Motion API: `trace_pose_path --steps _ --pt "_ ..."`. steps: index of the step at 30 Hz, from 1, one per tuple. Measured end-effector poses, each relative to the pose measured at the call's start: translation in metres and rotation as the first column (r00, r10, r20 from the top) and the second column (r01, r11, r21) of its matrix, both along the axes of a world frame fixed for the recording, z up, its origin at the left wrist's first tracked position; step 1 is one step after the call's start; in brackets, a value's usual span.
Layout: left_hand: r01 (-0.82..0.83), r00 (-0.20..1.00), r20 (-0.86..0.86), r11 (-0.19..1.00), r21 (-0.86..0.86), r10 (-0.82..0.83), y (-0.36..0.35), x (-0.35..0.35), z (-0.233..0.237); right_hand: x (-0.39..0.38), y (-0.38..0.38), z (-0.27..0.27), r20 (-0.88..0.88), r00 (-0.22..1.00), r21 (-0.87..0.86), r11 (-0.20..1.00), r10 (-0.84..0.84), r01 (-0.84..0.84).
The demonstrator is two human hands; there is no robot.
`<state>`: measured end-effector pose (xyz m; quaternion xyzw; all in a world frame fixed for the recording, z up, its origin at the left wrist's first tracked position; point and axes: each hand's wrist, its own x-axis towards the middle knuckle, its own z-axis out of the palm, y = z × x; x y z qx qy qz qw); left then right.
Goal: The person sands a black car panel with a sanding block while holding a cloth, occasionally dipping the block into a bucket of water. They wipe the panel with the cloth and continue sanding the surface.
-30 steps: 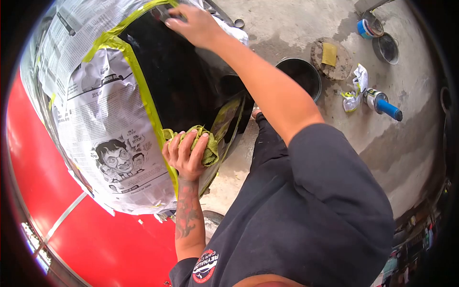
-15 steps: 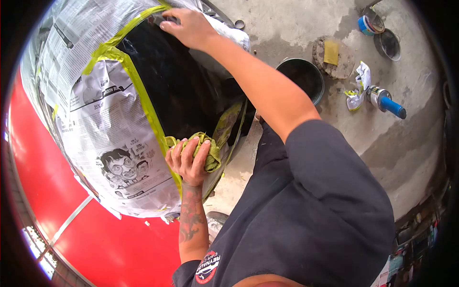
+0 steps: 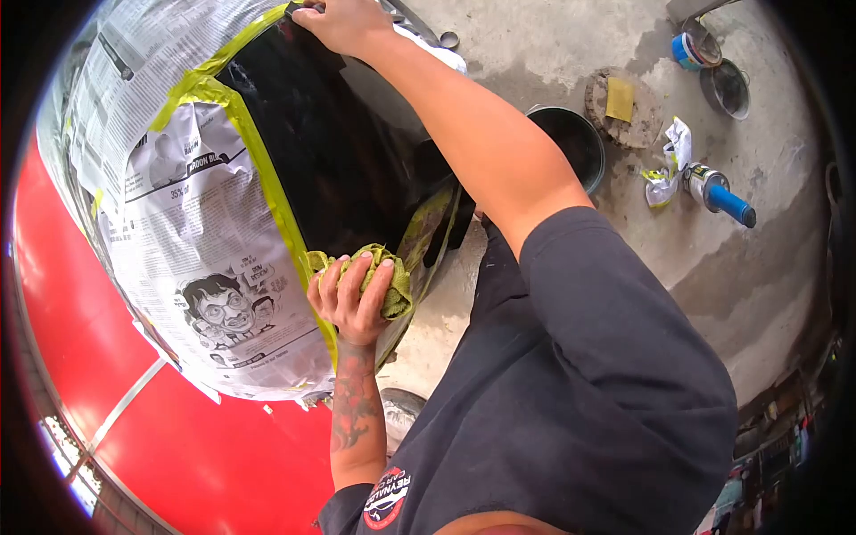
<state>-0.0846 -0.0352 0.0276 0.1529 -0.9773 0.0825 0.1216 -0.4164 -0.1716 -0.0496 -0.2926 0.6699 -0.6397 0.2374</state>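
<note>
My left hand (image 3: pixel 349 299) is closed around a crumpled yellow-green cloth (image 3: pixel 388 283), at the lower edge of a glossy black panel (image 3: pixel 308 134). At the top of the view, my right hand (image 3: pixel 343 25) rests at the panel's far edge with its fingers bent together. A small dark bit shows by its fingertips, too little to name. Yellow-green masking tape (image 3: pixel 267 183) borders the panel. Beyond the tape, newspaper sheets (image 3: pixel 201 232) cover the surrounding bodywork, wrinkled in places.
Red bodywork (image 3: pixel 214 455) shows at lower left. On the concrete floor (image 3: pixel 535 53) stand a dark bucket (image 3: pixel 584 147), a round slab (image 3: pixel 651 125) with a yellow pad (image 3: pixel 619 98), a tool with a blue handle (image 3: pixel 733 203), crumpled paper (image 3: pixel 664 183), a bowl (image 3: pixel 727 89) and a blue can (image 3: pixel 688 52).
My right hand has moved up and slightly left along the panel's edge. My left hand stays in place with the cloth. The view has shifted slightly.
</note>
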Motion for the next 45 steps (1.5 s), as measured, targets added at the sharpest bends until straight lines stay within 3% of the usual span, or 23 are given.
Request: trace_pose_path --steps 3,9,12,15,19,26,30,37,42,45 --pt "0.002 1.0 0.004 1.0 -0.009 -0.002 -0.001 0.002 -0.002 0.008 -0.004 -0.014 -0.006 1.0 0.112 0.994 -0.006 0.006" --pt "0.001 1.0 0.01 1.0 0.0 -0.001 -0.001 0.001 0.0 0.044 0.04 -0.048 -0.004 0.99 -0.026 0.99 -0.142 0.142" --pt "-0.002 1.0 0.006 1.0 -0.016 0.002 0.0 0.002 -0.001 0.019 0.002 -0.04 -0.017 0.996 -0.072 0.993 -0.09 0.089" --pt "-0.002 1.0 0.005 1.0 0.001 0.002 0.0 0.001 0.0 0.008 -0.027 -0.032 -0.043 0.995 0.002 0.996 -0.086 0.086" --pt "0.009 1.0 0.001 1.0 -0.025 -0.009 -0.002 0.001 -0.002 0.026 0.014 -0.042 -0.055 0.989 -0.06 0.989 -0.139 0.136" --pt "0.009 1.0 0.005 1.0 -0.02 -0.008 -0.002 0.0 -0.002 0.0 -0.002 -0.025 0.046 0.999 -0.092 0.996 0.022 -0.018" --pt "0.026 0.999 0.028 0.999 -0.044 -0.024 -0.001 0.0 -0.001 0.032 0.031 -0.058 0.006 0.997 -0.065 0.995 -0.081 0.081" --pt "0.017 1.0 0.018 0.999 -0.048 -0.017 -0.001 0.001 -0.003 0.096 0.148 -0.114 0.39 0.921 0.046 0.999 -0.022 0.005" --pt "0.017 0.999 0.038 0.998 -0.053 -0.015 0.0 -0.001 -0.001 0.07 0.096 -0.095 0.144 0.987 -0.151 0.984 -0.077 0.098" --pt "0.01 0.999 0.037 0.999 -0.044 -0.008 0.0 0.0 -0.002 0.055 0.069 -0.075 0.106 0.992 -0.181 0.979 -0.074 0.093"
